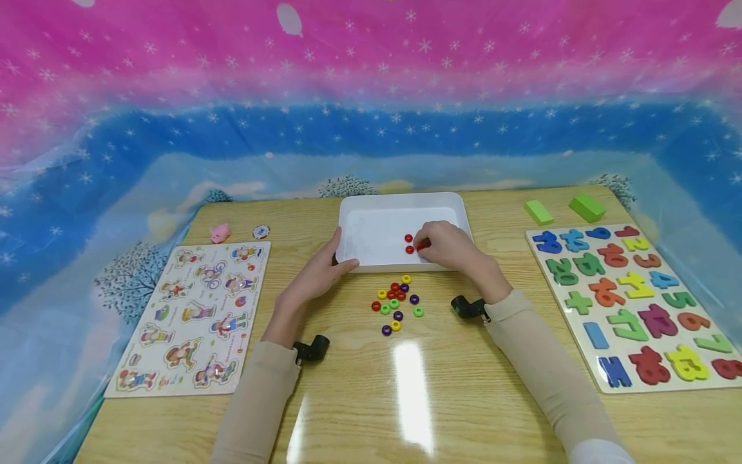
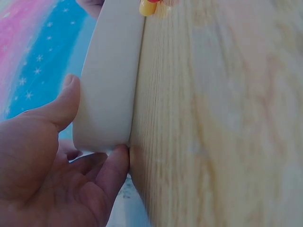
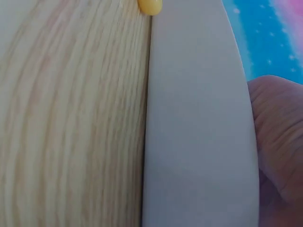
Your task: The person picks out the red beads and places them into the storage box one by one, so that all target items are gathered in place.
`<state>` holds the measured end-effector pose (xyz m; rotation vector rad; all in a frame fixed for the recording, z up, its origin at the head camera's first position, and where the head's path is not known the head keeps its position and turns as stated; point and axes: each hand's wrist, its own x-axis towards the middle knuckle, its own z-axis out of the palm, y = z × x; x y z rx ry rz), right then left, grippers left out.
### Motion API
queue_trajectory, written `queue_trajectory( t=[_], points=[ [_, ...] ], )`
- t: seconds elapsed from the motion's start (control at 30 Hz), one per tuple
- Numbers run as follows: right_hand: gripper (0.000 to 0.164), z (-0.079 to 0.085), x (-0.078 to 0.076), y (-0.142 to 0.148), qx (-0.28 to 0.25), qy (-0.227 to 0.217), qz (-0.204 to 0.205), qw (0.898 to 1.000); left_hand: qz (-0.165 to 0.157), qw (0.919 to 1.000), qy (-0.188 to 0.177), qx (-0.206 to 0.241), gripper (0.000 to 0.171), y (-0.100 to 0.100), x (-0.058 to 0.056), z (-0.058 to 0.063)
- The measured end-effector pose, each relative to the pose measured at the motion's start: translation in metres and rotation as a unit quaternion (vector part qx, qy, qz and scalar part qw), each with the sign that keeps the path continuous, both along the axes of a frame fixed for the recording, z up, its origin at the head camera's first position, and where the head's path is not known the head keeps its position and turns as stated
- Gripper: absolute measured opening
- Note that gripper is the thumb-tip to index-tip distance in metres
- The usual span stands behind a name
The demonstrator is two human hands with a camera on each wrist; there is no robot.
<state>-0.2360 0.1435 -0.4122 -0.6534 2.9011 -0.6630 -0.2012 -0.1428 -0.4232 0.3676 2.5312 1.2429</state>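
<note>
A shallow white tray stands at the far middle of the table. My left hand grips its near left corner; in the left wrist view the thumb lies along the rim and the curled fingers touch the end wall. Inside the tray's right half, my right hand pinches a red ring bead, partly hidden by the fingertips. Two more red ring beads, one behind the other, lie just left of those fingertips. In the right wrist view the tray wall hides most of the hand.
Several loose ring beads in red, yellow, green and purple, such as a green one, lie before the tray. A picture puzzle board is at left, with a pink figure and a round chip behind; a number board and green blocks are at right.
</note>
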Motion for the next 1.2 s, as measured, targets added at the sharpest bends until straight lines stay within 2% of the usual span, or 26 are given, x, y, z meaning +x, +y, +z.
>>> queue_trajectory(
  t=[0.13, 0.27, 0.4, 0.6, 0.87, 1.2],
  points=[
    [0.017, 0.005, 0.001, 0.001, -0.001, 0.01, -0.006, 1.0, -0.001, 1.0, 0.005, -0.004, 0.084, 0.0, -0.002, -0.001],
    [0.019, 0.016, 0.007, 0.002, -0.011, 0.011, 0.008, 1.0, 0.002, 1.0, 0.007, -0.005, 0.083, 0.001, -0.003, -0.002],
    [0.018, 0.027, 0.018, 0.001, -0.027, 0.011, 0.041, 0.999, 0.001, 1.0, 0.005, -0.006, 0.083, 0.003, -0.003, 0.001],
    [0.013, 0.036, 0.043, -0.009, -0.028, 0.033, 0.1, 0.994, -0.003, 0.9999, 0.01, -0.01, 0.083, 0.004, -0.004, 0.004],
    [0.013, 0.024, 0.067, -0.029, 0.018, -0.003, 0.133, 0.991, 0.003, 1.0, 0.005, -0.003, 0.083, 0.003, -0.002, 0.0],
    [0.006, 0.011, 0.076, -0.041, 0.057, 0.027, 0.137, 0.988, 0.007, 1.0, 0.002, 0.0, 0.084, 0.001, 0.001, -0.003]
  ],
)
